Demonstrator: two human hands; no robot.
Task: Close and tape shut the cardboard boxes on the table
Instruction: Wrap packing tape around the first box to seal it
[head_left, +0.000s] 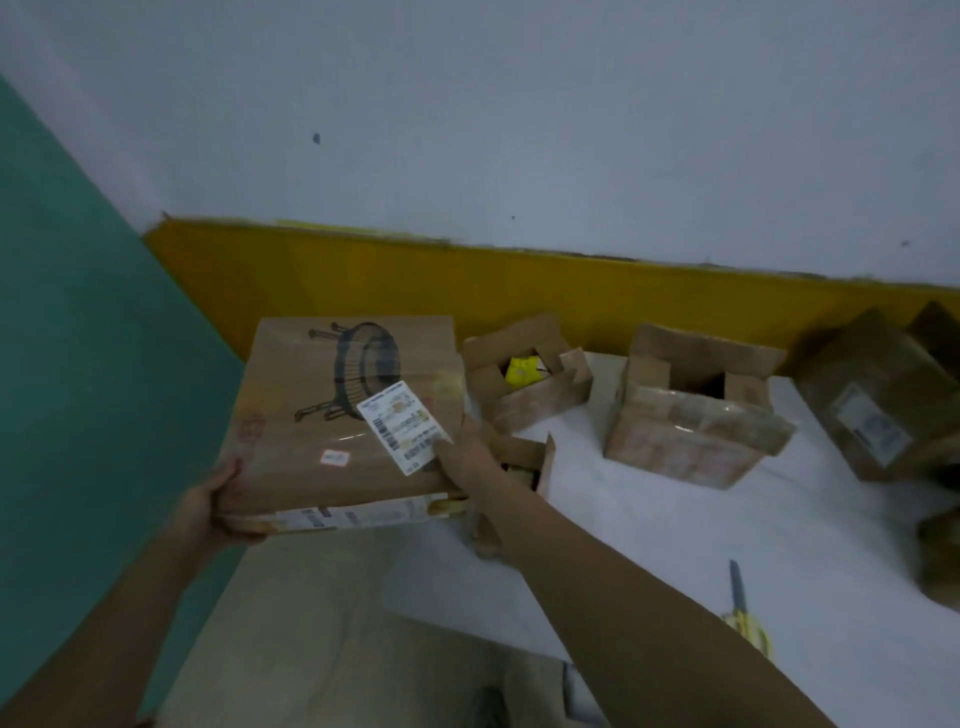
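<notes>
The closed cardboard box (332, 415), printed face up and seemingly lengthwise toward the wall, hangs over the table's (649, 545) left edge, left hand (218, 509) gripping its near corner, right hand (467, 457) clasping its right side, beside a small open box (540, 400) holding something yellow (522, 371).

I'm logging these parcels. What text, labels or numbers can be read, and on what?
No text is legible in this view.
White shipping label on the large box: barcodes and print, too blurred.
Small red-edged sticker on that box: too blurred.
Printed strip along its near edge: too blurred.
Pale label on the far-right box: too blurred.
</notes>
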